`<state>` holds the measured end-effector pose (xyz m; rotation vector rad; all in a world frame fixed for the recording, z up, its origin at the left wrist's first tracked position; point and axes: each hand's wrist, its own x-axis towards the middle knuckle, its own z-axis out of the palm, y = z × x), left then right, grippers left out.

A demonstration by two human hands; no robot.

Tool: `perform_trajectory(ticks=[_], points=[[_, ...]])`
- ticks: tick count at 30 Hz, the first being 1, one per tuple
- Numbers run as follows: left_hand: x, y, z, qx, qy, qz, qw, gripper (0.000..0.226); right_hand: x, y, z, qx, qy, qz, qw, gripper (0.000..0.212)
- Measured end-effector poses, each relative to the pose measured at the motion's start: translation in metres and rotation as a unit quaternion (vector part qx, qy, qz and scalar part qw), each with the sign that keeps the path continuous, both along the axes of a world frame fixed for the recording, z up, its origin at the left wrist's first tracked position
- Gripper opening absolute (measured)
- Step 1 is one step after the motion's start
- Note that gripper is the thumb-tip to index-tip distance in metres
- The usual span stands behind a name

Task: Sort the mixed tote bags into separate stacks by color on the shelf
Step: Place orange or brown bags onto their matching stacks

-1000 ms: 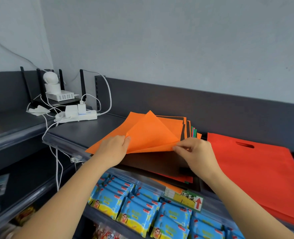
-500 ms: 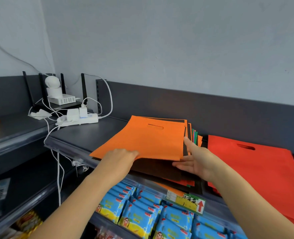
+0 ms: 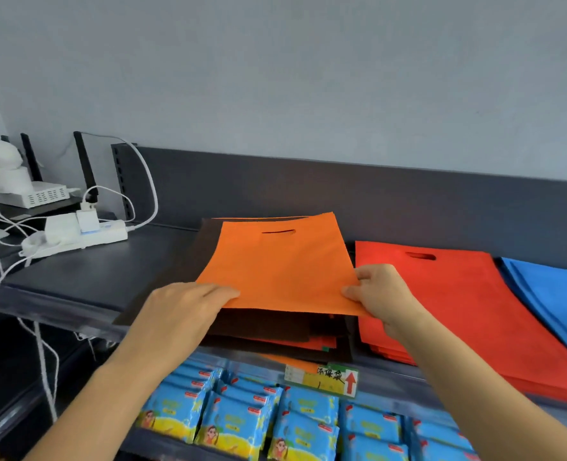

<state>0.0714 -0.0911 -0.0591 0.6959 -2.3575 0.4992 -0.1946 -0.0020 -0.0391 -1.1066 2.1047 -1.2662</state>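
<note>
The orange tote bag (image 3: 282,267) sits on top of the mixed pile (image 3: 259,327), its near edge lifted off the dark bag beneath and its handle slot toward the far wall. The pile is mid-shelf, with the red stack (image 3: 458,311) just to its right and the blue stack (image 3: 548,294) farther right.

The likely trouble is the thin fabric. Held only along its near edge, the bag could fold, or drag the dark bag beneath it forward over the front of the shelf (image 3: 85,277). Swung right, it could land on the red stack, a close colour, and mix the two.

The right hand (image 3: 378,294) pinches the bag's near right corner, thumb on top and fingers curled under. The left hand (image 3: 182,311) lies with its fingers stretched out nearly straight, their tips meeting the near left edge. Whether they pass under it cannot be told.

A white power strip (image 3: 75,237) lies far left on the shelf, and blue packets (image 3: 235,424) fill the tier below.
</note>
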Motion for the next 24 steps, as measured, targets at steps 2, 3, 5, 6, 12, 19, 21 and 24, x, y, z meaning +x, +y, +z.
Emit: perform_trajectory(ticks=[2, 3, 5, 6, 12, 19, 21, 24], points=[[-0.014, 0.004, -0.004, -0.006, 0.005, -0.037, 0.999, 0.054, -0.008, 0.013, 0.002, -0.023, 0.079, -0.047, 0.996, 0.016], [-0.024, 0.008, -0.005, -0.003, 0.005, -0.054, 0.999, 0.049, -0.013, 0.022, 0.003, -0.034, 0.127, -0.070, 0.989, 0.018], [-0.046, 0.023, -0.005, 0.007, 0.006, -0.084, 0.996, 0.043, -0.027, 0.044, 0.004, -0.056, 0.189, -0.108, 0.974, 0.022], [-0.057, 0.031, -0.006, 0.011, 0.009, -0.097, 0.995, 0.040, -0.035, 0.056, 0.005, -0.067, 0.200, -0.123, 0.970, 0.024], [-0.130, 0.094, -0.008, 0.023, -0.002, -0.162, 0.987, 0.021, -0.096, 0.148, 0.002, -0.127, 0.180, -0.175, 0.960, 0.006], [-0.251, 0.198, -0.004, 0.327, 0.109, -0.231, 0.910, 0.074, -0.197, 0.290, 0.001, -0.191, 0.119, -0.214, 0.951, 0.012], [-0.292, 0.235, 0.003, 0.441, 0.196, -0.209, 0.851, 0.090, -0.231, 0.330, 0.000, -0.196, 0.117, -0.227, 0.947, 0.011], [-0.349, 0.284, 0.008, 0.570, 0.278, -0.193, 0.749, 0.066, -0.277, 0.381, -0.004, -0.191, 0.119, -0.250, 0.942, 0.005]])
